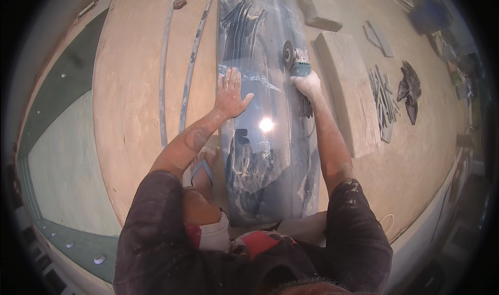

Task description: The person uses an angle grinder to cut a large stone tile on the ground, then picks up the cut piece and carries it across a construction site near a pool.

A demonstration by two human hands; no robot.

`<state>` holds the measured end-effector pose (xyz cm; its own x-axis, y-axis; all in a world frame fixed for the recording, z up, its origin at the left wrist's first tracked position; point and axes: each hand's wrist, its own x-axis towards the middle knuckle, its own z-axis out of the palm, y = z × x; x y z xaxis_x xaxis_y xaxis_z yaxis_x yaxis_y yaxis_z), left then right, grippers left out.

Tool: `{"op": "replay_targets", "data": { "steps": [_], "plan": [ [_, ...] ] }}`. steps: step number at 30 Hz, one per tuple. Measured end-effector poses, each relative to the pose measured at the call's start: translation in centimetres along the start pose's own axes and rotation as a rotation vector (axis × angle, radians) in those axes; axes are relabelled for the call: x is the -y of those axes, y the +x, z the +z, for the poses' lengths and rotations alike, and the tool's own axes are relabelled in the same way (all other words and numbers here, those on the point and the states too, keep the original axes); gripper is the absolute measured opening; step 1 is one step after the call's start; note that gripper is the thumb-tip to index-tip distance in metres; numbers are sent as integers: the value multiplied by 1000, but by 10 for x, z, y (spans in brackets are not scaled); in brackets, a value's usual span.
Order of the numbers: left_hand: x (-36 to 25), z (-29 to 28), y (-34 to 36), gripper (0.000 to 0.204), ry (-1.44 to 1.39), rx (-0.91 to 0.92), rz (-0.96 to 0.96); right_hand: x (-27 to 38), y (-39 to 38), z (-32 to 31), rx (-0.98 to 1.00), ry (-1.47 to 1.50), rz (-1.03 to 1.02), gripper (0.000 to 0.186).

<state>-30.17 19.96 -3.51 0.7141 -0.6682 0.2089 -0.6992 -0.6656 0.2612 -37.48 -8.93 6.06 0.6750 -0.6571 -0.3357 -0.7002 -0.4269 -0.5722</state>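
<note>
A long, glossy dark stone slab point(260, 175) stretches away from me, streaked with pale dust and reflecting a bright sun glare. My left hand point(232, 97) lies flat near its left edge, fingers spread, holding nothing. Around the body of an angle grinder point(300, 65) my right hand point(309, 85) is closed, over the slab's right side. The grinder's round disc point(287, 53) points away from me and stands on edge; whether it touches the slab I cannot tell. Below that hand, part of the grinder and its cord are partly hidden by my forearm.
Two narrow strips point(189, 68) lie left of the slab, with a small brown lump point(180, 3) by their far ends. To the right are a long pale block point(345, 94), a smaller block point(318, 11), several thin offcuts point(383, 100) and a crumpled dark cloth point(409, 89). My sandalled foot point(202, 172) rests beside the slab.
</note>
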Motion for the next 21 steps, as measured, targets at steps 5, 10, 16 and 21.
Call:
{"op": "replay_targets", "data": {
  "steps": [5, 10, 16, 21],
  "plan": [
    [-12, 0, -23, 96, 32, -23, -8, -20, -9, 5, -22, -11, -10, 67],
    [-20, -8, -42, 97, 32, 44, -52, -31, -26, 8, -29, 4, -21, 67],
    [-26, -22, -64, 99, 31, 151, -108, -39, -47, 4, 24, 35, -12, 68],
    [-35, -35, -83, 101, 25, 252, -149, -46, -71, -2, 12, -8, -28, 70]
  ]
}}
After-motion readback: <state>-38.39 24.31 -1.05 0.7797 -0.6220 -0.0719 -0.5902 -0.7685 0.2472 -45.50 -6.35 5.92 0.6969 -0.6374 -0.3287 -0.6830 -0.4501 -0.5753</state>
